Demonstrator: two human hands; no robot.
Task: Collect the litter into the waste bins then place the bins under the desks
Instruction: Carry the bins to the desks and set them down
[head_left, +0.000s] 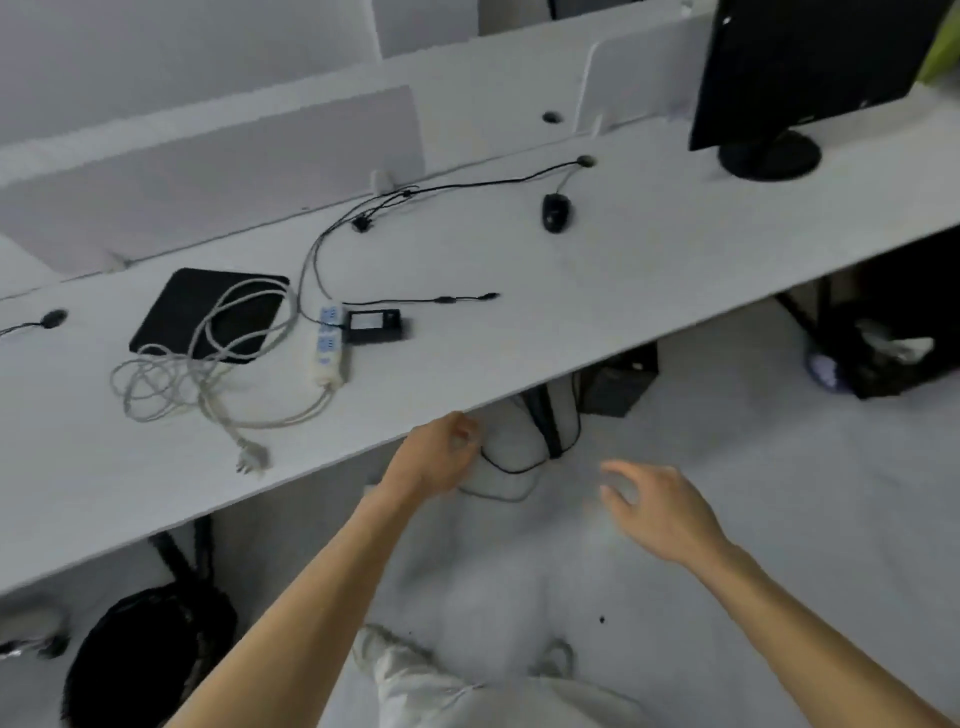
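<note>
My left hand (436, 457) hovers just below the white desk's front edge (519, 395), its fingers curled toward the thumb. Blur hides whether anything small sits between them. My right hand (660, 509) is held out over the pale floor with its fingers relaxed and spread, holding nothing. A round black waste bin (150, 660) stands at the lower left, partly under the desk. A second black bin (893, 358) with pale litter in it sits under the desk at the right. A lilac scrap (823, 369) lies on the floor beside that bin.
On the desk lie a white power strip (328, 343) with coiled cable, a black pad (208, 312), a black adapter (375, 326), a mouse (556, 212) and a monitor (800, 67). Black desk legs (545, 421), loose cables and a dark box (618, 384) are underneath.
</note>
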